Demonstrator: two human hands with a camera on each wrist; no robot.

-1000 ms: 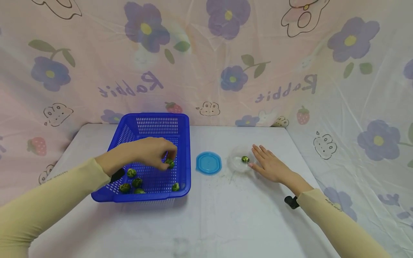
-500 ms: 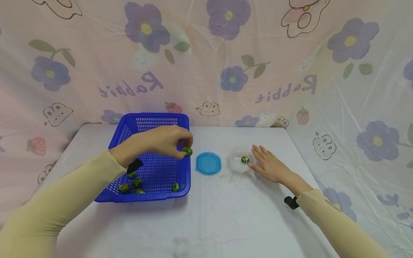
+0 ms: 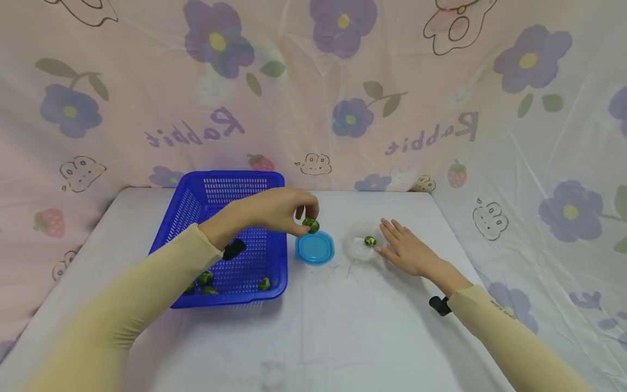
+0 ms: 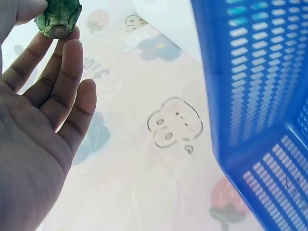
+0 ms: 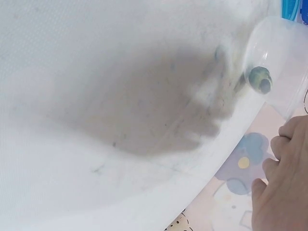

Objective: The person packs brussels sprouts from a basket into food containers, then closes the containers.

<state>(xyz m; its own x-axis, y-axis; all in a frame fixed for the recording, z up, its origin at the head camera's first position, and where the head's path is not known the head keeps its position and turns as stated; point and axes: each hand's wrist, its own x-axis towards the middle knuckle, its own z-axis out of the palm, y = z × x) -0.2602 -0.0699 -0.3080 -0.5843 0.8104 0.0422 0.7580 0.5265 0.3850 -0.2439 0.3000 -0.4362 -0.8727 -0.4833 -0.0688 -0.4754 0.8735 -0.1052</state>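
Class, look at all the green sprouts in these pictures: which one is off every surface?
The Brussels sprout pinched in the left hand, above the blue lid. The others lie in the blue basket or the clear container.

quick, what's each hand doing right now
Left hand: pinches a sprout above the blue lid.
Right hand: open, flat on the table beside the clear container.
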